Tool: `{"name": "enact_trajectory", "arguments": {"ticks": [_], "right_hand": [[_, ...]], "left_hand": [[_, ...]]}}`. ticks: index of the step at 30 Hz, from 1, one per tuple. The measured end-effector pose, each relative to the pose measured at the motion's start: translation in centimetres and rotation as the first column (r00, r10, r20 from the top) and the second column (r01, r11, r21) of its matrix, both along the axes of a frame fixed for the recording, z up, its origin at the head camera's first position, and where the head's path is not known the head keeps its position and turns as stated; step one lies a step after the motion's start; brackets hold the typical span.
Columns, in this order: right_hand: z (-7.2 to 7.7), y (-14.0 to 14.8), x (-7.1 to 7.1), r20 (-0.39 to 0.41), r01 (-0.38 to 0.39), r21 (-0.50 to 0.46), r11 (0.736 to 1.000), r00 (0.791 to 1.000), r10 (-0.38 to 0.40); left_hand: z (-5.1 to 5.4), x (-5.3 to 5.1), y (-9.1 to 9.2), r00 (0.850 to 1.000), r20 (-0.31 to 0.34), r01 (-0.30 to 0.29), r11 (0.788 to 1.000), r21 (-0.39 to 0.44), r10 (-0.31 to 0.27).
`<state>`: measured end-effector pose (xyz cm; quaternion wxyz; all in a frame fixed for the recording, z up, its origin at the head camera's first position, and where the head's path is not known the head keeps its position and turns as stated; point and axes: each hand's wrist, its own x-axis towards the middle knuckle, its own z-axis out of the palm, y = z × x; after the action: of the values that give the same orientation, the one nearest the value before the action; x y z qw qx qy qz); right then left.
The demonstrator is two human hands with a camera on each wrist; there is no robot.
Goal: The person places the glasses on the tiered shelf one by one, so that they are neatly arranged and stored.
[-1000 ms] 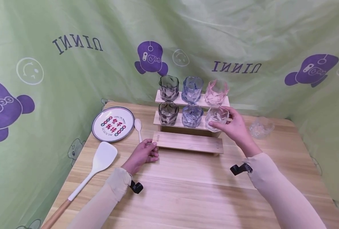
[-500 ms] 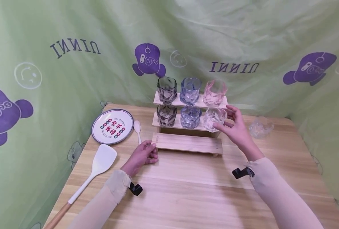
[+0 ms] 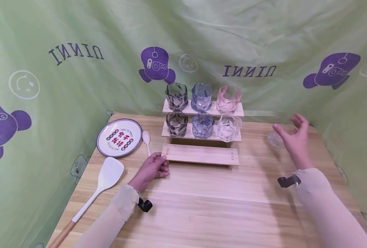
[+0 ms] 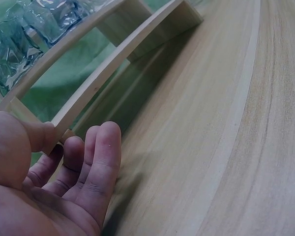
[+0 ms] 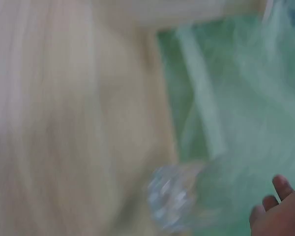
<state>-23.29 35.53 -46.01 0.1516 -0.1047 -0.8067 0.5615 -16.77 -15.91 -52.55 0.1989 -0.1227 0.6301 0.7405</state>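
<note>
A three-step wooden display rack (image 3: 200, 154) stands at the back of the table. My left hand (image 3: 150, 170) pinches the left end of its lowest step, thumb on top and index finger beneath, as the left wrist view shows. Black, blue and pink glasses line the top step. Below them, the middle step bears a black glass, a blue glass and a clear glass (image 3: 229, 127). My right hand (image 3: 296, 143) is spread above the table at the right, holding nothing. Partly behind it sits another clear glass (image 3: 274, 140), blurred in the right wrist view.
On the left lie a round plate (image 3: 103, 141) with red lettering, a small white spoon (image 3: 146, 138) and a white spatula (image 3: 110, 173) with a wooden handle. A green printed curtain (image 3: 115, 27) hangs close behind the table and along both sides.
My right hand has let go of the clear glass on the middle step and moved right, towards the clear glass on the table. The left hand keeps its hold on the rack.
</note>
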Motion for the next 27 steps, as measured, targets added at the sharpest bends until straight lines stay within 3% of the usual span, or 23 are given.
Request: {"name": "enact_trajectory", "arguments": {"ticks": [3, 7, 12, 17, 27], "right_hand": [[-1.6, 1.6, 0.1, 0.108, 0.028, 0.014, 1.000, 0.994, -0.029], [-3.8, 2.2, 0.0, 0.217, 0.008, -0.037, 0.999, 0.976, 0.000], [-5.8, 1.7, -0.6, 0.236, 0.050, -0.150, 0.987, 0.972, -0.014], [-6.4, 1.7, -0.5, 0.230, 0.091, -0.147, 0.985, 0.972, -0.056], [-6.3, 1.5, 0.4, 0.235, 0.058, -0.058, 0.997, 0.971, -0.043]], "left_hand": [[0.2, 0.0, 0.0, 1.000, -0.001, -0.001, 1.000, 0.006, 0.001], [0.3, 0.1, 0.0, 1.000, 0.002, -0.012, 1.000, 0.010, 0.011], [0.3, 0.2, -0.1, 1.000, 0.004, -0.008, 1.000, 0.015, 0.008], [0.2, 0.2, 0.0, 1.000, -0.004, 0.010, 1.000, 0.015, -0.010], [0.2, 0.2, 0.0, 1.000, -0.006, -0.001, 1.000, 0.019, 0.001]]}}
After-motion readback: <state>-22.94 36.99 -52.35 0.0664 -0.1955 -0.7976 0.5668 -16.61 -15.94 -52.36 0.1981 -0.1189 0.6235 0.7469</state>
